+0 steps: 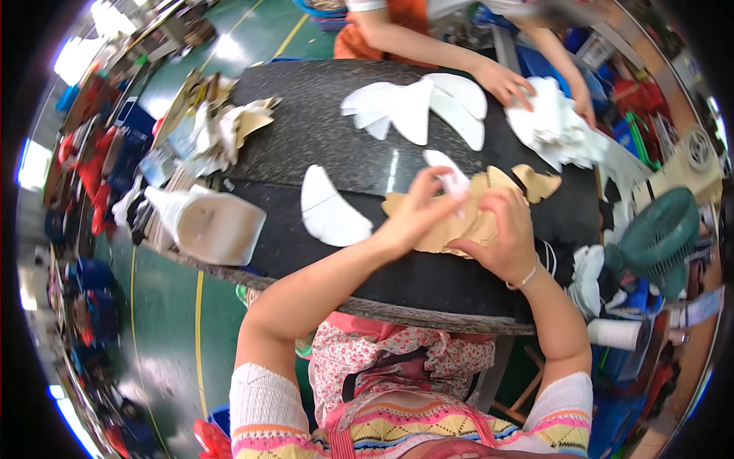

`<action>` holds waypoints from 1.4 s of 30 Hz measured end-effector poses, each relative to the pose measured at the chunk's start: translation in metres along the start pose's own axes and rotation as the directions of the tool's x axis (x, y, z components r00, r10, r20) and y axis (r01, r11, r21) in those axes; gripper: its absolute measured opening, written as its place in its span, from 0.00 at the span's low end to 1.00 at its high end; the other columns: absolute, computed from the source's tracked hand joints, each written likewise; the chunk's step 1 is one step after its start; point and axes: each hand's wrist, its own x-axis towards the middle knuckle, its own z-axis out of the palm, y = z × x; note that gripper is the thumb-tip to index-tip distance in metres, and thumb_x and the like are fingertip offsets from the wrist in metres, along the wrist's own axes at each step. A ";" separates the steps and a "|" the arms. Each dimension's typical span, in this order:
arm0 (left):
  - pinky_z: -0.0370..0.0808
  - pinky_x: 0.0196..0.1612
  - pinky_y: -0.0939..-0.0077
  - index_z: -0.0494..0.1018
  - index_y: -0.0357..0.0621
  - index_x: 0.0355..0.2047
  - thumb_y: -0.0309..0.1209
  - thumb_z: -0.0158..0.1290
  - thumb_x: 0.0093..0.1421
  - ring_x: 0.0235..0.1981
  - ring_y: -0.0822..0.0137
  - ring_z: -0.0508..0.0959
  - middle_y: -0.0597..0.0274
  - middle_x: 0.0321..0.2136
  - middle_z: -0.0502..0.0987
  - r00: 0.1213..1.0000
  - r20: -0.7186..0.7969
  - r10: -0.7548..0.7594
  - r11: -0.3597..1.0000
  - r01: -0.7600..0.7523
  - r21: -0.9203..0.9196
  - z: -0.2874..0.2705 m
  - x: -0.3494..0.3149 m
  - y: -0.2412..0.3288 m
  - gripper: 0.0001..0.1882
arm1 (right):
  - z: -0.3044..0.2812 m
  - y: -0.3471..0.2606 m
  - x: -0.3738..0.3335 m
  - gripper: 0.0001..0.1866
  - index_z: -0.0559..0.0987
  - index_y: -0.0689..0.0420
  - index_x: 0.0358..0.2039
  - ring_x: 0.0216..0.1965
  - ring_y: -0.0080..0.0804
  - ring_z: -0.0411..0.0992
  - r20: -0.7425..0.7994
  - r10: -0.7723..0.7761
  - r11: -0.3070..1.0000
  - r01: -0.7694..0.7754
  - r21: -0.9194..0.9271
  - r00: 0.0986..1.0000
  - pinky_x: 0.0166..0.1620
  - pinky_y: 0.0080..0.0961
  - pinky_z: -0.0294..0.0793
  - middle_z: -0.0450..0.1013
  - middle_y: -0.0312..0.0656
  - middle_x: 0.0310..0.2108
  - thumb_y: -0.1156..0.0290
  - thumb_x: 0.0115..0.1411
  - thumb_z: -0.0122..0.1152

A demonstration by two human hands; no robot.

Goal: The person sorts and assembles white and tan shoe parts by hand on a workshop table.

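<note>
- Green workshop floor surrounds a dark table, which stretches beneath both hands.
- Left hand: thumb and fingers pinch a small white piece, raised over the tan pieces, probably so that it stays clear of them.
- Right hand: thumb and fingers stand spread over the tan pieces, perhaps to steady them (whether the fingertips press down, I cannot tell).
- Beneath and between the hands, the tan pieces overlap, seemingly gathered for easy reach.
- Left of the left hand, a curved white piece lies flat and apart; farther left sits a pale plastic container.
- Beyond both hands, white pieces fan out, an overlap that likely makes single ones easier to lift.
- Beyond the right hand, a co-worker's hands touch a white pile.
</note>
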 end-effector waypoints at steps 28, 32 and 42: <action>0.72 0.44 0.65 0.67 0.35 0.37 0.49 0.64 0.37 0.44 0.55 0.68 0.51 0.38 0.67 0.917 -0.378 0.128 -0.032 0.385 0.922 -0.086 -0.009 0.008 0.34 | -0.016 0.021 0.001 0.07 0.75 0.67 0.33 0.23 0.33 0.67 -0.247 0.032 0.996 -0.051 -0.071 0.969 0.26 0.28 0.67 0.70 0.45 0.25 0.78 0.53 0.58; 0.70 0.40 0.68 0.72 0.33 0.28 0.50 0.60 0.42 0.36 0.56 0.73 0.50 0.30 0.73 0.942 -0.334 0.026 -0.043 0.335 0.941 -0.153 -0.046 -0.025 0.28 | -0.010 0.004 0.009 0.08 0.74 0.66 0.33 0.23 0.34 0.68 -0.265 0.042 0.999 -0.033 0.037 0.963 0.28 0.27 0.67 0.70 0.44 0.23 0.78 0.51 0.59; 0.73 0.39 0.69 0.74 0.36 0.26 0.26 0.49 0.48 0.36 0.57 0.73 0.52 0.30 0.74 0.963 -0.193 0.188 -0.161 0.224 0.961 -0.119 -0.052 -0.038 0.07 | 0.018 -0.013 0.001 0.10 0.71 0.64 0.35 0.25 0.28 0.67 -0.045 0.071 0.988 -0.064 0.143 0.996 0.30 0.23 0.67 0.68 0.41 0.27 0.78 0.52 0.58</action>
